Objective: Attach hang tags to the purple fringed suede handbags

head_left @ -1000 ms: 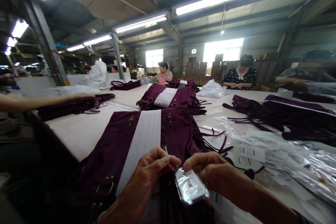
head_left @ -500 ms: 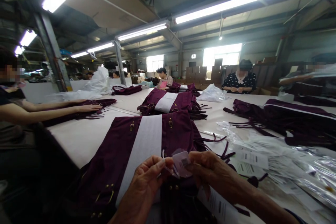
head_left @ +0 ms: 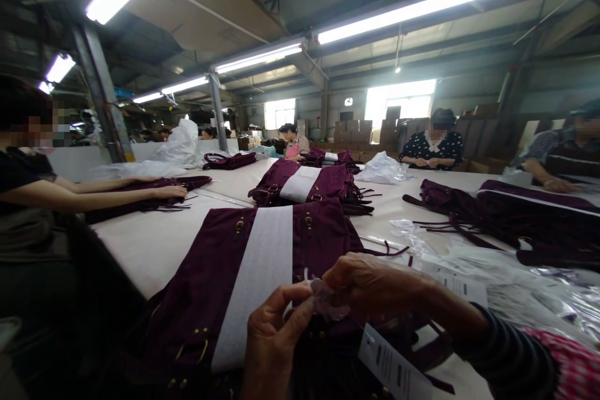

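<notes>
Just over the near edge of a purple bag, both hands meet at a small clear plastic bag, crumpled between them. My left hand pinches its left side between thumb and forefinger. From the right, my right hand closes on its upper right part, its fingertips partly hidden behind the knuckles. A white paper band wraps the purple bag, which has small brass buckles. Below my right wrist hangs a white printed tag, tilted, with a pale slot near its corner.
More banded purple bags lie farther up the white table. Printed tags and clear plastic sleeves spread at the right, beside dark purple bags. A co-worker's hands rest on a bag at the left; other people sit beyond.
My right hand has turned and risen slightly over the plastic, and its striped sleeve now shows. The flat printed face seen in the plastic earlier is now crumpled or covered.
</notes>
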The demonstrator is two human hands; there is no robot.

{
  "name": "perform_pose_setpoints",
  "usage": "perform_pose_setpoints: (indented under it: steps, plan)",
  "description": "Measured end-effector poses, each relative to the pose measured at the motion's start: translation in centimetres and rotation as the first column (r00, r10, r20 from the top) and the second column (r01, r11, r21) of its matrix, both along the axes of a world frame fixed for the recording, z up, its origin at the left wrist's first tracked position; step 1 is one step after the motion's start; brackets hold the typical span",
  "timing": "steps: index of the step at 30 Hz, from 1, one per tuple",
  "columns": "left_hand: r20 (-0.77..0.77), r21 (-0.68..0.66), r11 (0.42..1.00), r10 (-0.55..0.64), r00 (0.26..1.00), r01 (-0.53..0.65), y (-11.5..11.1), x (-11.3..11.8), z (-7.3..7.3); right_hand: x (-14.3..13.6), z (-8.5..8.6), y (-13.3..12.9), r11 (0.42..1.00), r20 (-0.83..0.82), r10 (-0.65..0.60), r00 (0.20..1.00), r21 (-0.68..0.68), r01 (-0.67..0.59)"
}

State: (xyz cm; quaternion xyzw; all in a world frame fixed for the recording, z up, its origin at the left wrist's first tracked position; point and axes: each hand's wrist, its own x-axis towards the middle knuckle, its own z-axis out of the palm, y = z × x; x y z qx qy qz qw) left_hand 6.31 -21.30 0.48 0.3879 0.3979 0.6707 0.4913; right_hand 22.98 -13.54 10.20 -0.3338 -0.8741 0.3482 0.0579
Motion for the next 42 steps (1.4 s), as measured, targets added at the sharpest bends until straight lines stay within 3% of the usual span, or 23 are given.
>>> perform_pose_setpoints:
  steps: [4, 8, 13, 18, 24, 28, 32, 37, 42]
  plan:
    - [-0.234, 0.138, 0.99, 0.071, 0.97, -0.039, -0.1, -0.3, -0.2, -0.2, -0.4, 0.6, 0.995, 0.06, 0.065, 0.996, 0.077, -0.07]
    - [-0.397, 0.162, 0.985, 0.126, 0.909, -0.065, 0.3, -1.0, 0.2, 0.4, -1.1, -0.1, 0.98, -0.078, 0.014, 0.997, 0.199, 0.002]
    - [-0.476, 0.18, 0.984, 0.086, 0.875, 0.001, 0.3, -1.1, 1.3, 0.5, -1.9, -0.5, 0.993, -0.373, -0.112, 0.921, -0.022, 0.112]
    - [-0.549, 0.184, 0.981, 0.053, 0.834, 0.059, 0.4, -1.2, 1.8, -1.4, -2.6, 0.2, 0.979, -0.553, -0.171, 0.815, -0.185, 0.08]
    - [-0.487, 0.112, 0.992, 0.008, 0.873, 0.053, 0.7, -1.6, 1.6, -2.1, -3.2, -0.5, 0.936, -0.621, -0.333, 0.71, -0.308, 0.169]
    - [-0.366, 0.019, 0.999, 0.046, 0.929, -0.042, 0.9, -1.7, 0.9, -1.1, -4.1, -0.4, 0.879, -0.595, -0.46, 0.659, -0.412, 0.241]
    - [-0.241, -0.023, 0.988, 0.145, 0.96, -0.155, 0.8, -2.1, 0.8, 0.3, -5.1, -0.4, 0.884, -0.561, -0.457, 0.691, -0.374, 0.281]
    - [-0.316, 0.114, 0.986, 0.154, 0.936, -0.124, -1.2, -1.9, 3.6, 1.7, -5.2, -1.6, 0.921, -0.543, -0.386, 0.746, -0.269, 0.281]
    - [-0.46, 0.284, 0.958, 0.175, 0.871, -0.043, -3.0, 0.3, 7.1, 2.2, -3.6, -3.9, 0.965, -0.625, -0.197, 0.755, -0.259, 0.038]
